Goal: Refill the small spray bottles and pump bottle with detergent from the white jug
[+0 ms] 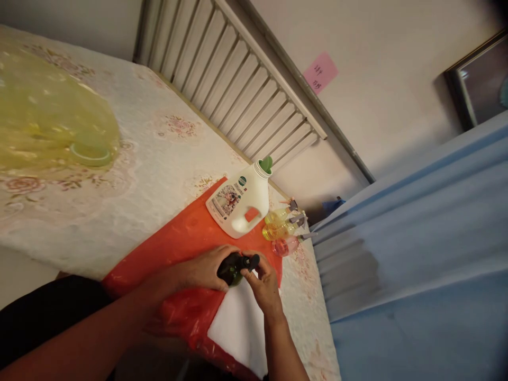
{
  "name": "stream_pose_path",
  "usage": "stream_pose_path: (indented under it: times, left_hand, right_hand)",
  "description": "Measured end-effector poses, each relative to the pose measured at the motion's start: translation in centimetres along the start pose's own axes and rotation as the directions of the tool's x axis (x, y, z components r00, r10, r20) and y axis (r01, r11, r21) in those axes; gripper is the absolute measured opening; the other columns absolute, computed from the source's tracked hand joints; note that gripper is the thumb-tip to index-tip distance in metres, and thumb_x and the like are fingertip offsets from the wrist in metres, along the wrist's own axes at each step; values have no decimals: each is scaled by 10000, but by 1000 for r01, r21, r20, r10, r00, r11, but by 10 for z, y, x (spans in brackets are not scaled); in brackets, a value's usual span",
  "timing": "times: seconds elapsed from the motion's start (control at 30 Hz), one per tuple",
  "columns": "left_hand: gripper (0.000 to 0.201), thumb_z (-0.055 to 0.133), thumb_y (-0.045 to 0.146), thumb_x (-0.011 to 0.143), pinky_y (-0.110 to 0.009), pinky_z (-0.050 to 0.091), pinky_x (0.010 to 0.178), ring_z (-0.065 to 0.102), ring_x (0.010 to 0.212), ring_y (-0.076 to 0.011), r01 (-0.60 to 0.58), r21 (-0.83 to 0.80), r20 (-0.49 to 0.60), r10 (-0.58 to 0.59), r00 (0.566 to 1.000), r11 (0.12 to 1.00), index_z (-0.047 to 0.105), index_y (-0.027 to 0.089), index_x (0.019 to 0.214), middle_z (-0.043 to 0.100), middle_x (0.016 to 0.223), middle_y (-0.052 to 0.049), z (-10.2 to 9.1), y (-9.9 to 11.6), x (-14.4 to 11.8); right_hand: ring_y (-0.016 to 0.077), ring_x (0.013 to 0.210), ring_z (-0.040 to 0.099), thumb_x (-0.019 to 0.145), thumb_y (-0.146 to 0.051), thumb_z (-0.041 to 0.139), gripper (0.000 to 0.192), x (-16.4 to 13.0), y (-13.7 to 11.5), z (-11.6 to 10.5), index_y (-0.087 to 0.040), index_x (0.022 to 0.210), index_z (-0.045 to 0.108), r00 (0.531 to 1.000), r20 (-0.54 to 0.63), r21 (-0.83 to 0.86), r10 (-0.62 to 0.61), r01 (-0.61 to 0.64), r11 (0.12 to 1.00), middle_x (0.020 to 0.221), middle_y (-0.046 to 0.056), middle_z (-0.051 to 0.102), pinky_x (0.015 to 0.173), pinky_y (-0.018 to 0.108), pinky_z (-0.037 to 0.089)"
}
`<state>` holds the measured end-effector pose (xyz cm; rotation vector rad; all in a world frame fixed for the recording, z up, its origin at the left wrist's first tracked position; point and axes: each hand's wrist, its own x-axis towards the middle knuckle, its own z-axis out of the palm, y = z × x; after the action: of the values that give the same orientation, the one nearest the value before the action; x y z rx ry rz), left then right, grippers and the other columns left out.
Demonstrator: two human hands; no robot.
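Note:
A dark green pump bottle is between my two hands, above the red plastic sheet. My left hand wraps round the bottle's body. At its neck, the fingers of my right hand close on the black pump head. Beneath my right hand lies a white cloth or sheet. Beyond my hands stands a large white jug with a printed label and a green spout, its mouth uncapped.
Several small bottles with yellow and pink liquid stand right of the jug. A yellowish plastic bag with a round cap inside lies at the left on the flowered tablecloth. A radiator and blue curtain border the table.

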<state>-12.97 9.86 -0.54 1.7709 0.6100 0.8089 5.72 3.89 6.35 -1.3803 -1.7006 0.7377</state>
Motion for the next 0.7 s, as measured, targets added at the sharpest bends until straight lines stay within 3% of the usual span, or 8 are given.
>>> stream_pose_path:
  times: [0.23,0.5,0.6,0.7]
  left_hand:
    - [742,762,149,596,-387,488,1016,587,1195,-294,-9,-11,8,9,1000,1000,530,220,1297,609,1273,-50,-1,0,-2]
    - [774,780,144,571,-424,475,1033,579,1206,-318,-9,-33,16,9,1000,999,545,237,1302,622,1285,-60,-2,4,-1]
    - [762,764,136,578,-419,473,1037,575,1214,-315,-6,-28,19,6,1000,1000,545,230,1301,620,1287,-57,-3,7,-2]
    - [768,763,157,579,-433,475,1036,573,1218,-331,5,-16,20,-4,1000,1000,534,238,1308,622,1290,-53,-2,7,-2]
  right_hand:
    - [189,789,618,758,-347,799,247,3,-3,9,-196,928,701,994,-113,-80,-5,-5,997,885,25,694,718,302,519]
    - [241,1010,651,831,-345,748,350,0,-2,-2,-225,1160,723,999,39,-15,-37,37,999,1157,82,704,852,350,536]
    - [230,980,652,845,-313,731,273,1,-1,-2,-227,1104,740,999,42,-3,-32,32,999,1105,67,716,853,348,529]
    - [200,858,641,808,-310,767,253,3,-1,3,-212,1039,734,1000,-28,-34,4,-5,999,982,39,723,770,313,525]
